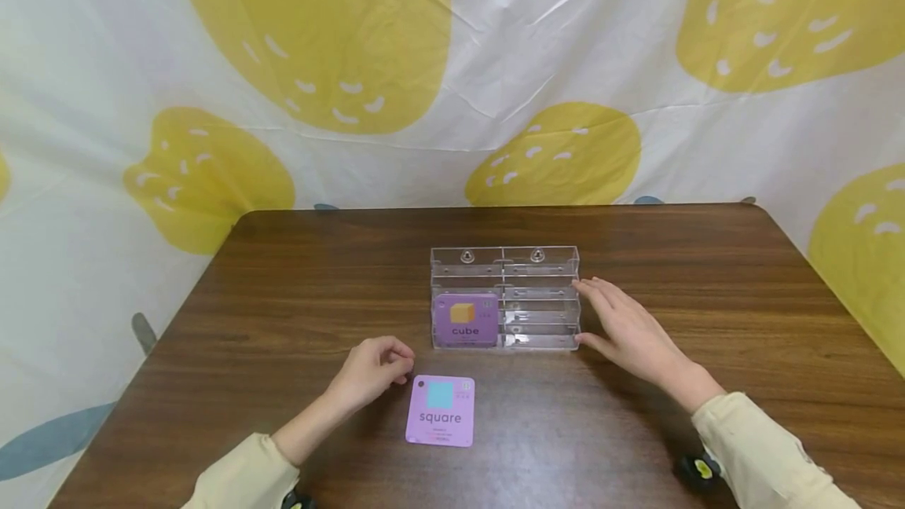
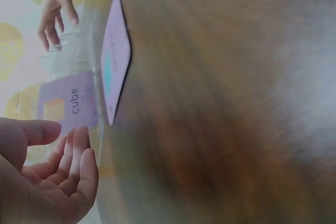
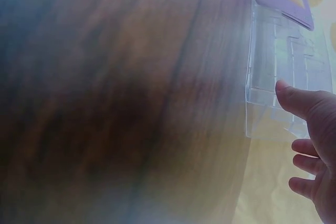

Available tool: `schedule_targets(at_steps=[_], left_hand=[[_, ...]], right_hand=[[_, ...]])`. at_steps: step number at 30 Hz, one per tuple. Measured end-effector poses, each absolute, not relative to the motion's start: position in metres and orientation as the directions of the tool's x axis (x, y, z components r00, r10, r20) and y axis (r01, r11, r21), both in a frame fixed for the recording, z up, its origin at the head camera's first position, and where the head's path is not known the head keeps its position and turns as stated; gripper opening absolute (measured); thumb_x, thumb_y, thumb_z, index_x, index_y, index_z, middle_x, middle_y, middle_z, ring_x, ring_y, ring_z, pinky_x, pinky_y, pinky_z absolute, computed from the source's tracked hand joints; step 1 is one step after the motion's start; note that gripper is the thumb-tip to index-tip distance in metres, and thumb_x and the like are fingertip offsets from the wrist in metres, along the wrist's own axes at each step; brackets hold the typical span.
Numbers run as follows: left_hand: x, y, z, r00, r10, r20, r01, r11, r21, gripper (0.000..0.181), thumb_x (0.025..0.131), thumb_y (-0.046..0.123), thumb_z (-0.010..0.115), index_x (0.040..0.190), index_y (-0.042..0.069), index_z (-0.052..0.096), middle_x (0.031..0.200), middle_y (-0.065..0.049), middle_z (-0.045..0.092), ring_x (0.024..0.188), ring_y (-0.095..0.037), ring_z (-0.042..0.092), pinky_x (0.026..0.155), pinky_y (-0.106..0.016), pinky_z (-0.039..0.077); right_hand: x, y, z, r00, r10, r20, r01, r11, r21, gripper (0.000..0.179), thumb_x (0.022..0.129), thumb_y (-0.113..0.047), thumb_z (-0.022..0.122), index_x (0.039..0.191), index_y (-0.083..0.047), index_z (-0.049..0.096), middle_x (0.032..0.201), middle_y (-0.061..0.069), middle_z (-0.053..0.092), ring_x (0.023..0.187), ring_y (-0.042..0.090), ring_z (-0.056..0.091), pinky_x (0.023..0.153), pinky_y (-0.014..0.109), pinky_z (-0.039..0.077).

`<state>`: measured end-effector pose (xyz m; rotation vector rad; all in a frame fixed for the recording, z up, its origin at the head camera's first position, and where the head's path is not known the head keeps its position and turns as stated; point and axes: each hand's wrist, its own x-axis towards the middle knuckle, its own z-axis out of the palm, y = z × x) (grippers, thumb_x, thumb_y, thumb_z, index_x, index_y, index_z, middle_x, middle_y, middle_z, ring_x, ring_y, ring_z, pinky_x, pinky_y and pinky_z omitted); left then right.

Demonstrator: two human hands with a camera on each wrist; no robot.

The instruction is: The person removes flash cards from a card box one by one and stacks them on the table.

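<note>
A clear plastic card rack (image 1: pixel 540 318) in two columns of tiered pockets stands on the table. A purple card reading "cube" (image 1: pixel 465 322) sits in its lower left pockets; the right wrist view shows more card edges behind it. Flat on the table in front lies a purple card reading "square" (image 1: pixel 440 411), with a blue square on it. My left hand (image 1: pixel 373 371) is just left of that card, fingers loosely bent, nothing held. At the rack's right side, my right hand (image 1: pixel 629 328) has its fingers and thumb extended, fingertips at the rack's edge.
The brown wooden table (image 1: pixel 318 273) spreads around the rack and the card. Behind it hangs a white cloth (image 1: pixel 396 167) with a yellow fruit print, also along both sides.
</note>
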<state>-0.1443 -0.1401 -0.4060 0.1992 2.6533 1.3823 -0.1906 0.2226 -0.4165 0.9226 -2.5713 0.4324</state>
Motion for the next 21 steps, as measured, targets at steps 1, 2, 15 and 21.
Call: schedule_targets(at_steps=[1, 2, 15, 21], left_hand=[[-0.146, -0.139, -0.404, -0.982, 0.181, -0.051, 0.063, 0.57, 0.819, 0.009, 0.082, 0.006, 0.061, 0.087, -0.001, 0.063, 0.071, -0.008, 0.065, 0.061, -0.014, 0.06, 0.053, -0.025, 0.046], [-0.147, -0.139, -0.402, -0.984, 0.173, -0.038, 0.07, 0.573, 0.816, 0.009, 0.082, 0.007, 0.062, 0.087, 0.0, 0.064, 0.072, -0.007, 0.065, 0.062, -0.014, 0.06, 0.055, -0.025, 0.046], [-0.166, -0.127, -0.392, -0.984, 0.128, 0.126, 0.177, 0.572, 0.801, 0.015, 0.078, 0.009, 0.07, 0.091, 0.003, 0.065, 0.085, -0.008, 0.068, 0.077, -0.019, 0.065, 0.068, -0.031, 0.052], [-0.173, -0.119, -0.391, -0.947, 0.142, 0.288, 0.308, 0.657, 0.688, 0.02, 0.078, 0.015, 0.071, 0.093, 0.005, 0.065, 0.09, -0.006, 0.067, 0.08, -0.019, 0.063, 0.073, -0.034, 0.051]], right_hand=[[-0.19, 0.223, -0.416, -0.716, -0.541, 0.441, -0.655, 0.738, -0.158, 0.072, 0.07, -0.019, 0.077, 0.126, 0.006, 0.042, 0.125, 0.023, 0.048, 0.118, 0.039, 0.04, 0.097, 0.051, 0.034], [-0.19, 0.222, -0.416, -0.716, -0.541, 0.441, -0.655, 0.739, -0.158, 0.072, 0.07, -0.019, 0.077, 0.126, 0.006, 0.042, 0.125, 0.023, 0.048, 0.118, 0.039, 0.04, 0.097, 0.051, 0.034], [-0.191, 0.222, -0.417, -0.723, -0.537, 0.434, -0.651, 0.741, -0.167, 0.072, 0.07, -0.018, 0.077, 0.127, 0.006, 0.041, 0.127, 0.022, 0.047, 0.119, 0.039, 0.04, 0.097, 0.051, 0.033], [-0.19, 0.221, -0.417, -0.719, -0.539, 0.439, -0.655, 0.737, -0.167, 0.072, 0.07, -0.018, 0.077, 0.127, 0.007, 0.041, 0.126, 0.022, 0.047, 0.118, 0.04, 0.04, 0.097, 0.052, 0.034]])
